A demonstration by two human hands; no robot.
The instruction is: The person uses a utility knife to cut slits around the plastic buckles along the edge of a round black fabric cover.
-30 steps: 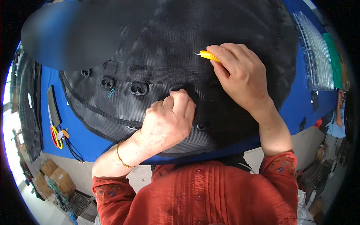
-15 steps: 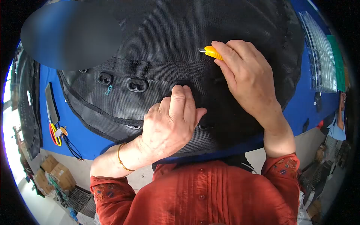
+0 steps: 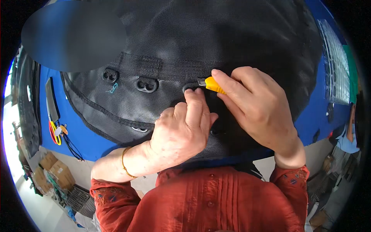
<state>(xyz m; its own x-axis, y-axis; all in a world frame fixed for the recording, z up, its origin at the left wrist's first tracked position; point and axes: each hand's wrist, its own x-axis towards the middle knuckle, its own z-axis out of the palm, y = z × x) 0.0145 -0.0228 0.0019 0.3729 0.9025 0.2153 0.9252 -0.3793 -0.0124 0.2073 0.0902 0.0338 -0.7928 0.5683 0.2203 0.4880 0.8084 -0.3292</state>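
Black mesh fabric (image 3: 174,42) lies spread before me, with black plastic two-hole fittings along a strap; one fitting (image 3: 147,84) shows plainly. My left hand (image 3: 181,131) presses its extended fingertips on another fitting (image 3: 189,86), thumb spread apart, grasping nothing. In my right hand (image 3: 259,104) is a yellow utility knife (image 3: 213,85), its blade at the upper right edge of that same fitting. Whether the blade touches it, I cannot tell. A bit of teal thread (image 3: 113,88) lies left on the fabric.
Scissors (image 3: 55,133) and a long dark-handled tool (image 3: 51,100) lie on the blue table surface (image 3: 83,135) at left. Clear plastic strips (image 3: 335,62) are stacked at right. Cardboard boxes (image 3: 60,172) stand on the floor at lower left. A blurred patch hides the upper left.
My right hand has brought the knife down and left to the fitting under my left fingertips. My left fingers have straightened out from a tighter curl. The fabric has shifted slightly.
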